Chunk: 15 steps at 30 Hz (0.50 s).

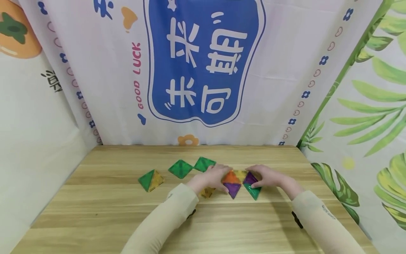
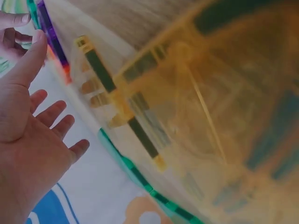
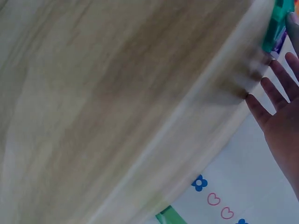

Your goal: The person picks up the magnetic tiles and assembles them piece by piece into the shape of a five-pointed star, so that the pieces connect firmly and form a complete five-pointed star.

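On our left hand (image 1: 215,175) the fingers are straight and spread apart; the thumb tip lies at the edge of a purple triangle (image 1: 233,189), though we cannot tell how firmly it touches. On our right hand (image 1: 268,176) the thumb rests on a green triangle (image 1: 253,192), the other fingers extended and apart; the right wrist view cuts that hand off at its edge.

The purple triangle sits edge to edge with an orange triangle (image 1: 231,177), which our left fingers partly cover. Our right hand partly hides the dark purple triangle (image 1: 250,178) behind the green one. Between the hands lies a yellow piece (image 1: 240,174), its outline hard to make out.

Beneath our left wrist another yellow piece (image 1: 207,192) is half covered; in the left wrist view yellow plastic looms close and blurred. Beyond that hand lie two green diamonds (image 1: 180,168), and farther left a green-and-yellow diamond (image 1: 151,180), all on the wooden table (image 1: 127,218). A printed cloth (image 1: 120,98) hangs behind, cut off at the top.
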{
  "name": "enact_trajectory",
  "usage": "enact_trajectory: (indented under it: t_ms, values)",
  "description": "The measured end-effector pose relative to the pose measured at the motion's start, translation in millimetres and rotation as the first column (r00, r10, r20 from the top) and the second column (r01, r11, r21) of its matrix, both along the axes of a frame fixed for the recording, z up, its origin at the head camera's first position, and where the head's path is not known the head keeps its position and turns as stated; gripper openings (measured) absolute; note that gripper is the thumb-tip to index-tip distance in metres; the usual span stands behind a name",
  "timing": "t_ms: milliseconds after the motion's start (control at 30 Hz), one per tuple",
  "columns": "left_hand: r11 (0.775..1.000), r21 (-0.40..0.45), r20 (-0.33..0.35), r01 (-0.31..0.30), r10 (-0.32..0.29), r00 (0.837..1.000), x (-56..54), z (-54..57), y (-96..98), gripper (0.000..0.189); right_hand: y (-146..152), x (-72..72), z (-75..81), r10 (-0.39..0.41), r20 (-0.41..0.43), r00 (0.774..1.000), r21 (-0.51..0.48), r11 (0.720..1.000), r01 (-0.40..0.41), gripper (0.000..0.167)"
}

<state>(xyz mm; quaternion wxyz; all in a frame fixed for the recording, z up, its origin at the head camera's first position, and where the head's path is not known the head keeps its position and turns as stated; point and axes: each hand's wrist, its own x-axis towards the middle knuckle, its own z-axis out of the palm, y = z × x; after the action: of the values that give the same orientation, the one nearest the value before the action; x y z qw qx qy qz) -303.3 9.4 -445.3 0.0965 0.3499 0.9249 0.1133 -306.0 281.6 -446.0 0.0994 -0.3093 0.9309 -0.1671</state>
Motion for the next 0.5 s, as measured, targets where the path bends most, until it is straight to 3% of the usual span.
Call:
enact_trajectory:
  t_ms: [233, 500]
  values:
    - [1.0, -0.02, 0.02, 0.024, -0.023, 1.0, -3.8, -5.0, 10.2, 0.085, 3.7, 0.5, -8.1, -0.035, 0.033, 0.999, -0.092, 0.995, 0.038, 0.067]
    - [0.998, 0.019, 0.079, 0.056, -0.057, 0.995, -8.0, -4.2, 8.4, 0.084, 2.0, -5.3, -10.1, -0.036, 0.081, 0.996, -0.147, 0.988, 0.047, 0.068]
